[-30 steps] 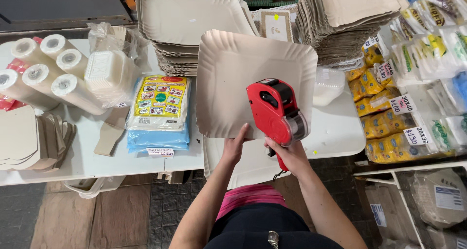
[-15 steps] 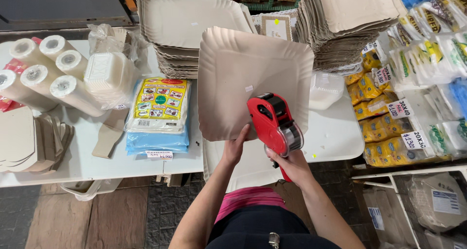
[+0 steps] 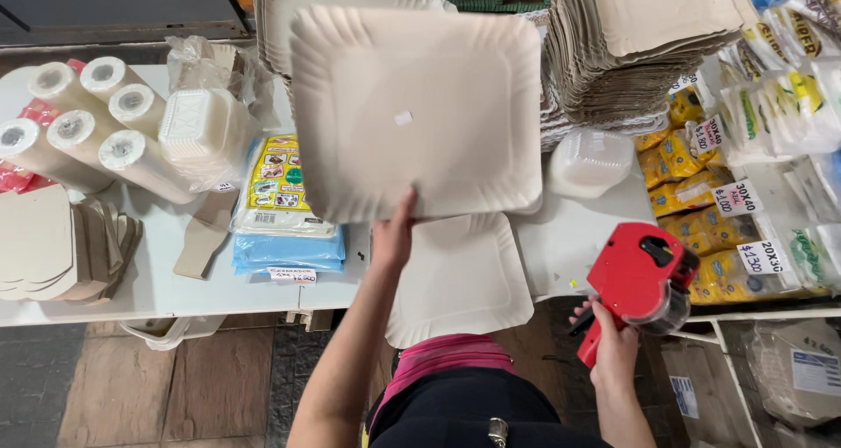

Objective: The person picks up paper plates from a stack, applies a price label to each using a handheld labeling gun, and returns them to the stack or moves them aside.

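A big square paper tray with a small white sticker on it is held up above the white table. The left hand pinches its bottom edge, thumb on top. The right hand is closed tight around the handle of a red price gun, off to the side. Another paper tray lies on the table below. Tall tray stacks stand behind.

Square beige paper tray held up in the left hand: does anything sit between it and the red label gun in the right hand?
Nothing visible does. The left hand grips the square beige paper tray by its near edge above the white table. The red label gun, in the right hand, is off to the right and lower, with open space between them.
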